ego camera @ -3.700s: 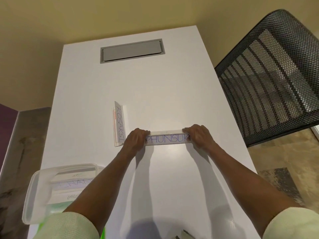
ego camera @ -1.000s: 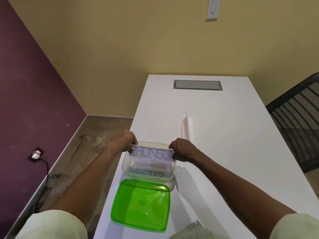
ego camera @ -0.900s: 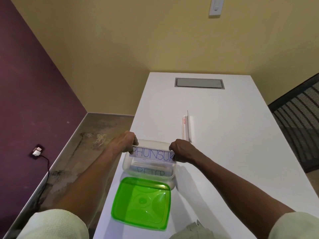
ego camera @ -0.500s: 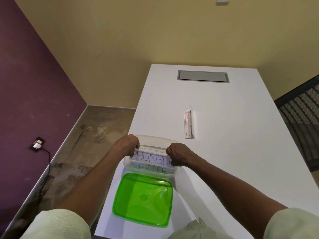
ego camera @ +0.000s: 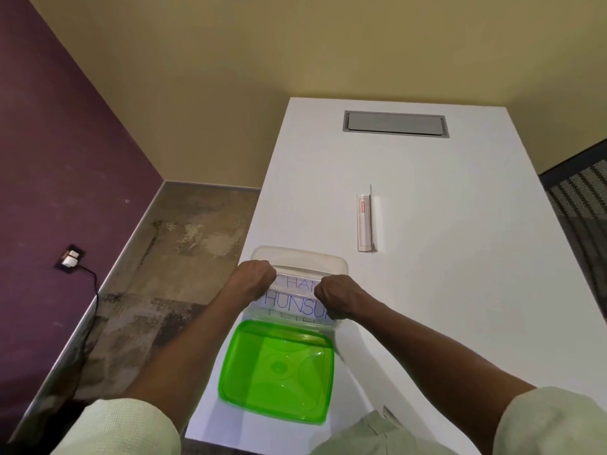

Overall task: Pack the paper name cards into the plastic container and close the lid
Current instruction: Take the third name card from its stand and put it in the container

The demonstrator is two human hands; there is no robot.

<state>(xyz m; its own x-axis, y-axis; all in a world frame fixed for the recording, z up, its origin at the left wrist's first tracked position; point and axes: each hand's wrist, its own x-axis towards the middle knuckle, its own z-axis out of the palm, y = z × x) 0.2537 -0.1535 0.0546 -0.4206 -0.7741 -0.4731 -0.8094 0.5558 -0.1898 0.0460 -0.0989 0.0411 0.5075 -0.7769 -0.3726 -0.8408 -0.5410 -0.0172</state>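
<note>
- My left hand (ego camera: 254,277) is curled shut on the left end of the PHUNSUK card (ego camera: 295,305), at the left wall of the clear plastic container (ego camera: 300,257).
- My right hand (ego camera: 336,298) is curled shut on the right end of the same card, at the container's right wall.
- The PHUNSUK card lies across the container's opening, lettering toward me, low between the walls. I cannot tell whether it rests on the cards below.
- Two more name cards show inside the container: one with partly hidden lettering "HAN" (ego camera: 297,284) just behind the held card, one reading roughly "PETER" (ego camera: 295,320) just in front of it.
- The container sits at the left edge of the white table (ego camera: 460,290).
- The green lid (ego camera: 277,372) lies flat on the table, touching or just beside the container's near wall, off the container.
- One further name card holder (ego camera: 364,221) stands on the table beyond and to the right of the container, well apart from it, edge-on to me.
- A grey cable hatch (ego camera: 395,123) is set into the table's far end.
</note>
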